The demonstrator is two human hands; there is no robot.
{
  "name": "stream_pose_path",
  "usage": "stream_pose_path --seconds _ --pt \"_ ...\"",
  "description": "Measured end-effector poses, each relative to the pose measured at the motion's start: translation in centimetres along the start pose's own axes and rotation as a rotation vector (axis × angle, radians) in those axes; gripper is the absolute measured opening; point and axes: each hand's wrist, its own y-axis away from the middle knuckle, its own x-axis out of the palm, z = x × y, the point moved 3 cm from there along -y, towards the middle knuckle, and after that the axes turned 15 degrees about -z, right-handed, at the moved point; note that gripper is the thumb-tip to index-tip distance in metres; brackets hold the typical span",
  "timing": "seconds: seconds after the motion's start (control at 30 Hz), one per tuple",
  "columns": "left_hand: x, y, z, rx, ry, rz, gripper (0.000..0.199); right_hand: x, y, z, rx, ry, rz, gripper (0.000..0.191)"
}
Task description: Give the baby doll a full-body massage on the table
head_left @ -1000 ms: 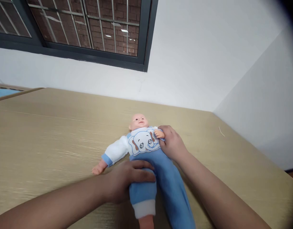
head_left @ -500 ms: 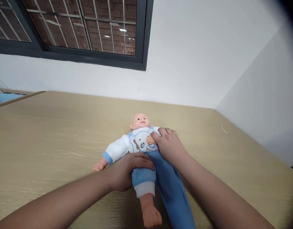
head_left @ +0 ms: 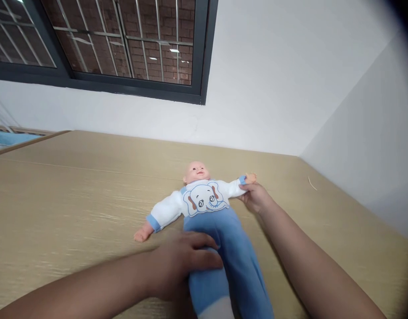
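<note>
A baby doll [head_left: 204, 199] lies face up on the wooden table [head_left: 91, 186], its head toward the wall. It wears a white top with an elephant print and blue trousers. Across the doll's trouser leg [head_left: 209, 283] on the left, my left hand [head_left: 187, 261] is wrapped, fingers over the blue cloth. My right hand [head_left: 255, 197] grips the white sleeve [head_left: 235, 188] near the blue cuff at right, with the doll's small hand [head_left: 250, 178] showing beyond my fingers. The doll's other arm is stretched out to the left. Its feet are out of view.
A thin pale strip [head_left: 312, 183] lies on the table at right. White walls [head_left: 257, 79] stand behind and to the right of the table. A dark-framed window [head_left: 134, 86] with metal bars is above. Something light blue [head_left: 14, 138] shows beyond the left table edge.
My right hand has moved outward, and the doll's arm there now points right instead of lying over its chest. My left hand has moved down, and the held leg is straighter, its foot out of view.
</note>
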Motion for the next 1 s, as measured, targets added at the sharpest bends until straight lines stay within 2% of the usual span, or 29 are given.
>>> stream_pose_path --seconds 0.07,0.17,0.23,0.33,0.47,0.63,0.7,0.77,0.9,1.0 --pt "0.8 0.5 -0.5 0.093 -0.118 0.039 0.035 -0.7 -0.5 -0.6 0.093 -0.018 0.028 0.036" --pt "1.9 1.2 -1.0 0.238 -0.28 0.069 0.035 -1.2 -0.7 -0.9 0.109 0.002 0.065 0.032" --pt "2.6 1.7 -1.3 0.303 -0.37 0.037 0.029 -1.3 -0.7 -1.0 0.102 0.01 0.077 0.032" --pt "3.7 2.2 -1.5 0.376 -0.469 -0.069 0.023 -1.3 -0.8 -1.1 0.075 0.004 0.095 0.035" --pt "4.9 2.5 -1.5 0.422 -0.542 -0.181 0.021 -1.3 -0.9 -1.3 0.052 0.015 0.117 0.037" --pt "5.1 2.6 -1.4 0.415 -0.554 -0.18 0.024 -1.2 -0.7 -1.1 0.035 0.059 0.093 0.038" --pt "4.7 2.5 -1.4 0.398 -0.541 -0.138 0.027 -1.1 -0.7 -1.0 -0.034 0.11 0.093 0.038" --pt "4.0 2.2 -1.3 0.364 -0.498 -0.071 0.033 -0.8 -0.7 -0.8 -0.161 0.172 0.069 0.036" --pt "2.2 1.3 -0.7 0.292 -0.336 0.063 0.043 0.2 0.0 0.0 -0.387 0.255 -0.037 0.026" --pt "1.0 0.7 0.2 0.217 -0.211 0.069 0.044 2.0 2.3 1.3 -0.666 0.454 -0.152 0.027"
